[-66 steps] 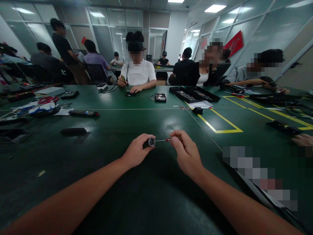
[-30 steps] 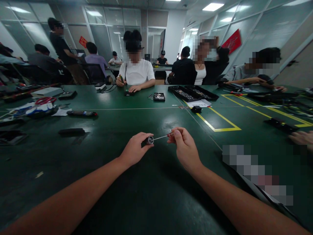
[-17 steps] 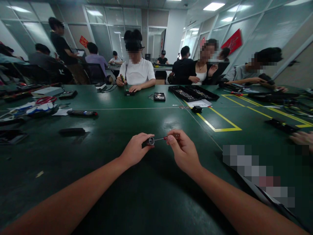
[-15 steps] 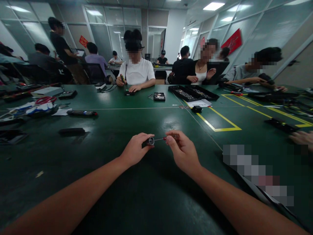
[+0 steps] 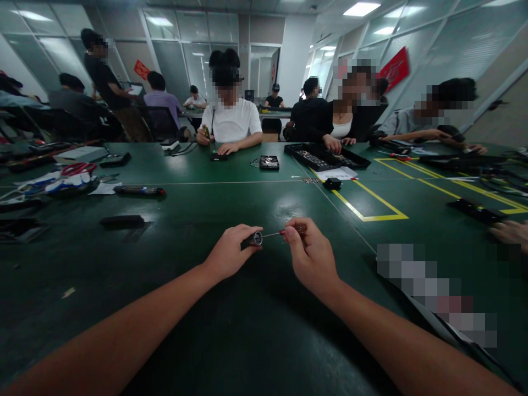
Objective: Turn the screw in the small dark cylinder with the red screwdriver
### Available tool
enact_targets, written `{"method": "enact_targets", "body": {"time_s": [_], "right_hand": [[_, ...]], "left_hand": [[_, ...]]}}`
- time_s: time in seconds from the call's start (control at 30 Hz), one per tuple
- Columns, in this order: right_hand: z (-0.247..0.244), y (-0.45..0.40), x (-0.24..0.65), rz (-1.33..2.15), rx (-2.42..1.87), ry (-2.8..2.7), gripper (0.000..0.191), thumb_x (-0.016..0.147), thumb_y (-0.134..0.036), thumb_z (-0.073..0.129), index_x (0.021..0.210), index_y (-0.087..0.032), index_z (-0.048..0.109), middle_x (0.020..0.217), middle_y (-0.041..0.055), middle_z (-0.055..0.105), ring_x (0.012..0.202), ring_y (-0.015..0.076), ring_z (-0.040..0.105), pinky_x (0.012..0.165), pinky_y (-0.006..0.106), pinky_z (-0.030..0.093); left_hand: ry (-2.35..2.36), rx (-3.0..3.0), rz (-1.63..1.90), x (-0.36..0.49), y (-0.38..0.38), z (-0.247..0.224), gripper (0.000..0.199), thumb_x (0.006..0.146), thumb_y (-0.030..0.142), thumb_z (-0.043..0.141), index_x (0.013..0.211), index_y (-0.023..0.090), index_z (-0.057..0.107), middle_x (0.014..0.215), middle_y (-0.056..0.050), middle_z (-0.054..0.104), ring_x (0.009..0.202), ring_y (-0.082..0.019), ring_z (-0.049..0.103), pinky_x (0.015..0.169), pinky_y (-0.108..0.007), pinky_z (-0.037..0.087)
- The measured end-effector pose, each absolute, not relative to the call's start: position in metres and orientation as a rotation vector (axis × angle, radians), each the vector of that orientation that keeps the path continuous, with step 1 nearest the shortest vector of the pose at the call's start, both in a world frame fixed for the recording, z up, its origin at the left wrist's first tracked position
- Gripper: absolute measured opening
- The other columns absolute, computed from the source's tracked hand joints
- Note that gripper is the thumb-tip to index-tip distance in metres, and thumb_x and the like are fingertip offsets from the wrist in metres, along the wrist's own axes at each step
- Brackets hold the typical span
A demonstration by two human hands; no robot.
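My left hand point(image 5: 231, 250) grips a small dark cylinder point(image 5: 256, 238) between thumb and fingers, its round open end turned to the right. In my right hand point(image 5: 311, 250) is a screwdriver point(image 5: 302, 228) with a reddish, see-through handle, pinched by thumb and fingers. Its thin metal shaft points left, with the tip at the cylinder's open end; whether the tip is inside or just in front I cannot tell. Both hands are just above the green table point(image 5: 247, 330), near the middle of the view.
A black bar point(image 5: 122, 221) and a dark pen-shaped tool point(image 5: 139, 190) lie at left. Ahead are a small black block point(image 5: 332, 183), a black parts tray point(image 5: 309, 157) and a hard-drive-like box point(image 5: 269, 162). Another person's hand point(image 5: 511, 231) rests at the right edge.
My right hand and the screwdriver have shifted slightly to the right, showing a little more shaft. Across the table, a person at the back right has lowered a hand to the black trays.
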State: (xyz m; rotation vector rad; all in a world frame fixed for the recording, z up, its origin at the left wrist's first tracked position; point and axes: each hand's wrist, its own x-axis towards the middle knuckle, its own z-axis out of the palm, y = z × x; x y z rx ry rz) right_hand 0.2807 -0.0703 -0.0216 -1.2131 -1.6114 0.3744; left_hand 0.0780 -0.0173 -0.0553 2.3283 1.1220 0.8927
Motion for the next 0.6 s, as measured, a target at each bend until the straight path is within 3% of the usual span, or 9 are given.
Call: {"method": "enact_targets", "body": {"time_s": [0.23, 0.6], "right_hand": [[-0.0169, -0.0729, 0.2812, 0.261, -1.229, -1.643, 0.011, 0.1, -0.032, 0.049, 0.096, -0.025, 0.056, 0.081, 0.0023, 0.067, 0.073, 0.0198, 0.065, 0.068, 0.033, 0.046], [-0.0209, -0.0721, 0.2834, 0.385, -1.165, -1.564, 0.013, 0.102, -0.034, 0.048, 0.099, -0.026, 0.057, 0.083, 0.0015, 0.067, 0.072, 0.0189, 0.062, 0.068, 0.033, 0.046]], "left_hand": [[1.129, 2.313, 0.881, 0.0776, -0.0171, -0.0539, 0.04, 0.088, 0.02, 0.073, 0.127, 0.023, 0.065, 0.117, -0.006, 0.069, 0.108, -0.022, 0.064, 0.099, -0.042, 0.048], [1.149, 2.322, 0.863, 0.077, -0.0164, -0.0571, 0.041, 0.088, 0.022, 0.073, 0.128, 0.025, 0.065, 0.119, -0.006, 0.068, 0.11, -0.023, 0.063, 0.1, -0.043, 0.048]]}}
